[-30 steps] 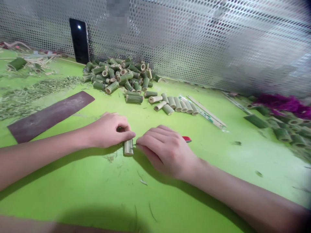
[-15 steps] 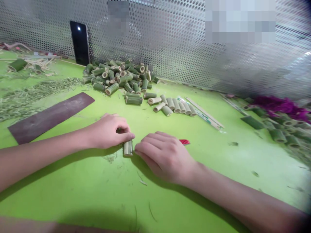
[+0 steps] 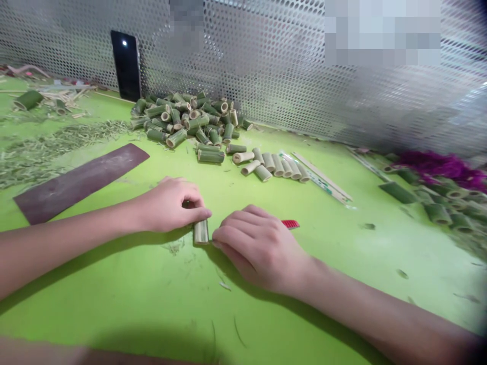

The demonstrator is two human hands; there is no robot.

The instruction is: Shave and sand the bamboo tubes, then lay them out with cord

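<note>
Obs.: short bamboo tube, pale with darker green streaks (image 3: 201,233), lies on the bright green tabletop (image 3: 152,314), its open end toward the wearer. Left hand (image 3: 169,205) pinches its far end between thumb and fingers. Right hand (image 3: 258,243) is closed, apparently around a slim tool whose red ribbed handle (image 3: 291,223) juts out behind; its working tip is hard to make out. Right fingertips sit just beside the tube's near end.

Change, as read from the surface: green skin is partly gone, pale stripes showing. Judged partway through; streaks remain along the right side. Loose pale sliver (image 3: 225,286) nearby.

Surroundings: smooth pale bamboo tubes (image 3: 278,166) lie beyond the hands, near a heap of green-skinned bamboo pieces (image 3: 196,121). Brown rectangular sheet (image 3: 81,182) lies beyond the left forearm.
</note>
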